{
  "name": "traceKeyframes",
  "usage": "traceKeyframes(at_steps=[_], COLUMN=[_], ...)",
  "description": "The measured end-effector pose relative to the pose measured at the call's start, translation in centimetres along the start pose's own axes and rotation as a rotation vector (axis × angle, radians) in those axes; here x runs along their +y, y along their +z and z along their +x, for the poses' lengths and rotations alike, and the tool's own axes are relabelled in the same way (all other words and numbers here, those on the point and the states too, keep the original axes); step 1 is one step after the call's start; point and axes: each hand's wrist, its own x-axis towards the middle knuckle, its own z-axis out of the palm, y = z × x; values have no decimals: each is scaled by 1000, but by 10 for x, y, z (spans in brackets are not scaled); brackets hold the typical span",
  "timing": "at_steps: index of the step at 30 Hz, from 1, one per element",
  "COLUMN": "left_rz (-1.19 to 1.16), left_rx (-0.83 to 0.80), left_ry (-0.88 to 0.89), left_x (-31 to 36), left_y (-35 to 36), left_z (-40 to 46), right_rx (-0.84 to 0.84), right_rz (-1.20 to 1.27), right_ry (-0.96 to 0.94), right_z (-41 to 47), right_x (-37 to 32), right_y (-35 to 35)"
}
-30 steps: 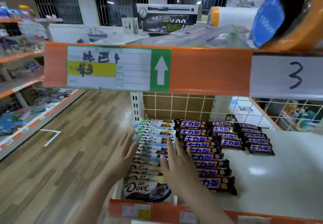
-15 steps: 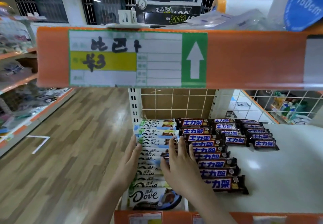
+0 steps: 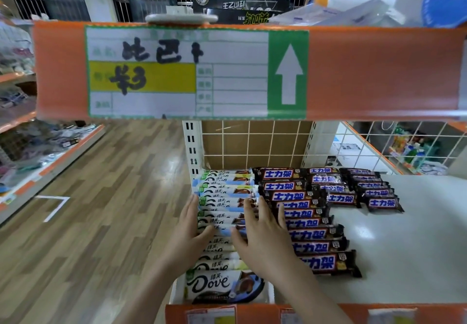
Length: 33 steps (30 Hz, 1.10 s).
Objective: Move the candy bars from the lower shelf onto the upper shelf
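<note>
Nearest, at the front lip of the lower shelf (image 3: 404, 260), a white Dove bar (image 3: 222, 285) lying crosswise, long axis left to right, first of a column of white bars (image 3: 225, 197) running straight back. Just beyond it, both hands flat and spread, gripping nothing: left hand (image 3: 188, 232) along the column's left edge, right hand (image 3: 262, 235) across its right ends, fingertips touching wrappers. Bars directly under and ahead of both palms, neither hand clearly nearer. Beside them, dark bars (image 3: 316, 232) in three rows. Middle white bars hidden beneath the palms; count unclear. Overhead, the upper shelf (image 3: 379, 71), only its orange front strip showing; free space up there hard to judge behind clutter.
</note>
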Motion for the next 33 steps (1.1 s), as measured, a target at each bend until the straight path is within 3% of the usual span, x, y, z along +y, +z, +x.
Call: traceKeyframes(at_steps=[3,6,12,22,27,33], left_rz=[-29,44,262,341,311,361], left_rx=[-17,-1,-130,-171,-211,-106], left_ry=[-15,-41,-124,-105,-39,8], left_x=[1,-1,-8,-6,-9,-8], left_y=[-12,-24,-26,-23,-36,-52], left_z=[1,7,25,30,39,58], right_rx=[-16,-47,-125,-147,-101,-8], right_rz=[3,-42,-25,9,7,-13], right_ry=[-1,7,-40,-88,-130,-129], right_z=[3,12,21,26,35,53], right_x=[11,25,32,33,41,47], right_y=[-10,-16,-18,-14,-22,-29])
